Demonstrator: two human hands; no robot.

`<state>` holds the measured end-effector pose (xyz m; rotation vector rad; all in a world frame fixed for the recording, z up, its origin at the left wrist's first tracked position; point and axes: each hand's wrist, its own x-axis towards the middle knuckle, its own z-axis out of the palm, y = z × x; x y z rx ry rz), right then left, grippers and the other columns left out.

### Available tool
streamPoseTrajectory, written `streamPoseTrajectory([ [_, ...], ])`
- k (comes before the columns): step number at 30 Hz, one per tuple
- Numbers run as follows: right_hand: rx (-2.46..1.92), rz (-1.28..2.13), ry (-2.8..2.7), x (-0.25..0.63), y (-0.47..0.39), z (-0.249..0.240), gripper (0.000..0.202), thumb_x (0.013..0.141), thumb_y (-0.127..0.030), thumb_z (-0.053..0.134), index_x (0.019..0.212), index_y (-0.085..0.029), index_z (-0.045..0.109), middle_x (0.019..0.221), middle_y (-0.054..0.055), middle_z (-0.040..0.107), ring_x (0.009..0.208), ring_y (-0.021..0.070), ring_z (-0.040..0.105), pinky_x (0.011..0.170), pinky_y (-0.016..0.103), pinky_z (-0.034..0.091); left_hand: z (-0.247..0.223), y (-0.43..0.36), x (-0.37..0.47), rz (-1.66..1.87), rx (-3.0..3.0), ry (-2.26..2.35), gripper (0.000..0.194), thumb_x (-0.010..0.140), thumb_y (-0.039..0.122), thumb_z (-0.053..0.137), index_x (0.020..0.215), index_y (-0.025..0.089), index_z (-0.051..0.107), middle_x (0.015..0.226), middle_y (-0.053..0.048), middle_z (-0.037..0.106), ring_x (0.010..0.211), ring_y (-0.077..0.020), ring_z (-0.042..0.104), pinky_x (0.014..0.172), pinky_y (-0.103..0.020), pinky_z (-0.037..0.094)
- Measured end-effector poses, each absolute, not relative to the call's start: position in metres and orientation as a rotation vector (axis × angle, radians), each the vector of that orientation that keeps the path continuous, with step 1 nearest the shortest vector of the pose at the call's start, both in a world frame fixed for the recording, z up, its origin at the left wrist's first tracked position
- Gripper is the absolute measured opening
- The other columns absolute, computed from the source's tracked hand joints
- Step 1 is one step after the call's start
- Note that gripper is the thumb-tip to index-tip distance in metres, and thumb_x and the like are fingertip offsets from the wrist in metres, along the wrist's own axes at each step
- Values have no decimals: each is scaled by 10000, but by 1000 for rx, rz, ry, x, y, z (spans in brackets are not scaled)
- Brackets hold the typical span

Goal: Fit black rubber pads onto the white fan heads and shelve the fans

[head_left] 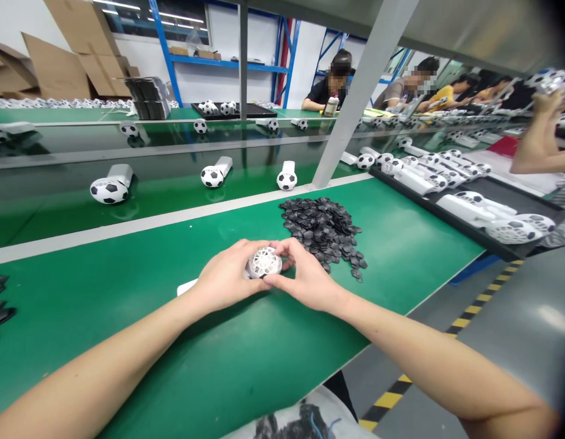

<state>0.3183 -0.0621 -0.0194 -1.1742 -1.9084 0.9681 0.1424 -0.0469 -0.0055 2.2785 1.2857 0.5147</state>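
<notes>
One green bench (378, 219) is spanning the foreground. On it, a heap of black pieces (321, 225) is sitting loose just beyond the right hand (307, 277); a stray knuckle could be scattering it. The left hand (225, 271) is wrapping a white ball-shaped head (266, 262), the right hand is gripping its rim; slack hold could be dropping it, over-squeezing could be cracking its openwork. Left fingers are hiding any joint to the white handle (187, 288). Right fingers also pinching a piece? Can't tell.

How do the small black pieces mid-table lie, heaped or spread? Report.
Heaped: the small black pieces overlap thickly in one mound on the green tabletop, thinning at its near edge to a few loose ones.
</notes>
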Motion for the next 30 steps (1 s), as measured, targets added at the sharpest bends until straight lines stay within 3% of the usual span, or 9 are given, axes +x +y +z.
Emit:
streamPoseTrajectory([
  [3, -1188, 921, -1908, 319, -63, -22, 333, 708, -203, 630, 934, -205, 386, 1020, 30, 513, 751, 117, 511, 663, 270, 462, -6, -48, 143, 515, 2285, 1295, 536, 684, 438, 623, 1184, 343, 456, 1098, 2, 554, 931, -218, 558, 759, -317, 440],
  [6, -1167, 876, -1994, 331, -50, -21, 264, 746, -245, 615, 934, -201, 435, 992, 23, 541, 780, 124, 523, 681, 264, 457, -6, -48, 143, 479, 2291, 1332, 570, 683, 446, 617, 1208, 325, 431, 1148, -6, 546, 989, -233, 543, 799, -336, 431],
  [9, -1296, 536, -2164, 351, -26, -18, 102, 800, -270, 569, 851, -186, 545, 914, 39, 566, 870, 169, 511, 788, 319, 425, -5, -48, 143, 407, 2245, 1461, 669, 637, 446, 646, 1231, 281, 384, 1193, -26, 535, 1028, -269, 527, 813, -363, 427],
  [12, -1545, 186, -2285, 365, -6, -17, 95, 776, -247, 605, 838, -177, 623, 903, 76, 573, 893, 219, 484, 807, 360, 403, -3, -47, 144, 357, 2206, 1535, 615, 602, 391, 666, 1155, 274, 422, 1129, -12, 576, 973, -273, 553, 759, -354, 443],
  [18, -1544, 242, -2440, 365, -6, -18, 139, 821, -174, 532, 736, -175, 642, 791, 47, 606, 806, 174, 526, 745, 283, 415, -5, -41, 138, 402, 2202, 1536, 492, 642, 284, 581, 1113, 287, 438, 1085, 10, 589, 922, -232, 571, 718, -311, 449],
  [25, -1442, 177, -2442, 355, -6, -16, 134, 829, -235, 546, 895, -190, 654, 891, 53, 611, 872, 184, 520, 777, 295, 416, -6, -36, 132, 400, 2177, 1512, 511, 628, 274, 566, 1125, 274, 445, 1081, -4, 588, 933, -232, 568, 724, -298, 445],
  [30, -1277, -26, -2688, 349, -1, -27, 197, 842, -134, 470, 936, -147, 643, 847, 96, 601, 840, 211, 506, 746, 328, 414, -6, -37, 132, 418, 2237, 1455, 504, 659, 269, 537, 1153, 256, 435, 1156, -18, 557, 990, -243, 548, 777, -325, 443],
])
